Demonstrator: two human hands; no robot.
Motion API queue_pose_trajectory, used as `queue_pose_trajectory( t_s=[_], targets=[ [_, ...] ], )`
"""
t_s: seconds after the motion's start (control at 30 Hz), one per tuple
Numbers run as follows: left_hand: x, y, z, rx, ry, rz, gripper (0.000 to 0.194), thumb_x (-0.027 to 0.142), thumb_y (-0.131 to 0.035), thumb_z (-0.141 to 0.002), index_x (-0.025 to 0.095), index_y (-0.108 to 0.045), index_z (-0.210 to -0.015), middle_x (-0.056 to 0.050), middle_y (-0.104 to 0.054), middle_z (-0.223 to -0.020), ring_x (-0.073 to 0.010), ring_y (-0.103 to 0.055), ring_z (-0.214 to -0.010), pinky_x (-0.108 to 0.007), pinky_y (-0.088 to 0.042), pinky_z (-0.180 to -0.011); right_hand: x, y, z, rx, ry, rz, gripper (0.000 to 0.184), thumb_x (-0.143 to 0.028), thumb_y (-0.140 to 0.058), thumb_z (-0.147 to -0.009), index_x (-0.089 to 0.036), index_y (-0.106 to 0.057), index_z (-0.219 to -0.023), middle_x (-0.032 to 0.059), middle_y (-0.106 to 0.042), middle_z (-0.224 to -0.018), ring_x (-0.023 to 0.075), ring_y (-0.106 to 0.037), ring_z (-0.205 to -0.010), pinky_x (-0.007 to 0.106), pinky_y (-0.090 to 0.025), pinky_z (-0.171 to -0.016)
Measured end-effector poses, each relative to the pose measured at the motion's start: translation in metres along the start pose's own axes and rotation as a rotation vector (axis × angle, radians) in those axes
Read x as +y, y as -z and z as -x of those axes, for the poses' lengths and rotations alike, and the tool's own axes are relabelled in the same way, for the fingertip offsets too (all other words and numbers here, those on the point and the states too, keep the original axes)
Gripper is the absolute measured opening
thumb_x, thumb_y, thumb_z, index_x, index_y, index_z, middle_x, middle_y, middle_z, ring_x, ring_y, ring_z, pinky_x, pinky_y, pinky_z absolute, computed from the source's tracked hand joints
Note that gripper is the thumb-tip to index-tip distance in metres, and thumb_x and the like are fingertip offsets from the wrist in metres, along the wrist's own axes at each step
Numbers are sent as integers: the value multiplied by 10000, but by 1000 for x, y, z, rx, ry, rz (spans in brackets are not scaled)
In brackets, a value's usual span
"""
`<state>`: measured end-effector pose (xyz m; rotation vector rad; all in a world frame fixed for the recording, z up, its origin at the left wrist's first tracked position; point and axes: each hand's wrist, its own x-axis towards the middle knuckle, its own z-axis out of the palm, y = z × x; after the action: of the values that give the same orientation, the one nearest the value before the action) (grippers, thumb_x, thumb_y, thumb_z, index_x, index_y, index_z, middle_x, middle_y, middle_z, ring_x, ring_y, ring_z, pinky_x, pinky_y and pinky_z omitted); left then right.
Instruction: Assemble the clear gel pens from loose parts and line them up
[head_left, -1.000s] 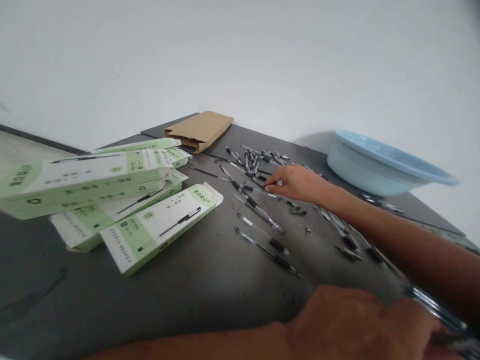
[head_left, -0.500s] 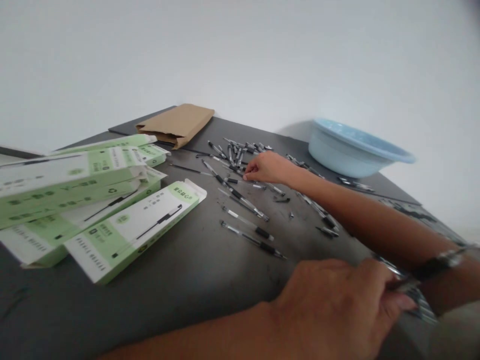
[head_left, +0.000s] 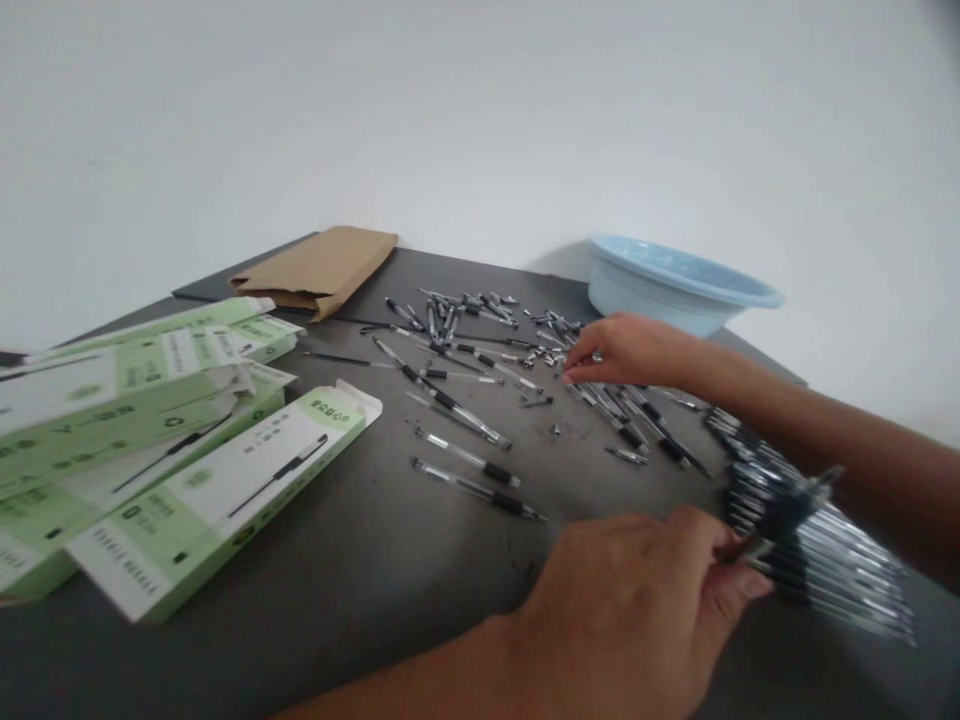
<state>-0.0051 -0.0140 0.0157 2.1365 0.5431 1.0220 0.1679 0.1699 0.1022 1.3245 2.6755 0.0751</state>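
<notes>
My left hand (head_left: 637, 600) is closed on a pen (head_left: 787, 518), its thumb and forefinger gripping one end; the pen's other end points up and right and is blurred. Farther out, my right hand (head_left: 619, 350) reaches in from the right with its fingertips pinched together at a heap of small pen parts (head_left: 551, 335). What sits between those fingertips, if anything, is hidden. Clear pens with black grips (head_left: 454, 405) lie scattered left of my right hand. Beyond my left hand, many pens (head_left: 847, 570) lie side by side in a row.
Green and white pen boxes (head_left: 225, 500) are stacked at the left. A brown paper bag (head_left: 315, 265) lies at the back of the dark table (head_left: 337, 560). At the back right stands a light blue basin (head_left: 675, 290), partly behind my right arm.
My right hand has moved rightward from the scattered pens to the small parts. My left hand still holds the pen, now tilted upward. The view has shifted right, showing more of the row.
</notes>
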Motion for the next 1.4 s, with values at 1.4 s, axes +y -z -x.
queue_pose_trajectory(
  t_s=[1.4],
  targets=[
    [-8, 7, -4, 41, 159, 27, 169, 330, -570, -1083, 184, -656, -1092, -44, -801, -952, -221, -774, -843, -316, -562, -739, 11, -7, 16, 257, -169, -352, 235, -395, -675, -890, -208, -806, -949, 18, -760, -779, 156, -637, -666, 282, -467, -652]
  ],
)
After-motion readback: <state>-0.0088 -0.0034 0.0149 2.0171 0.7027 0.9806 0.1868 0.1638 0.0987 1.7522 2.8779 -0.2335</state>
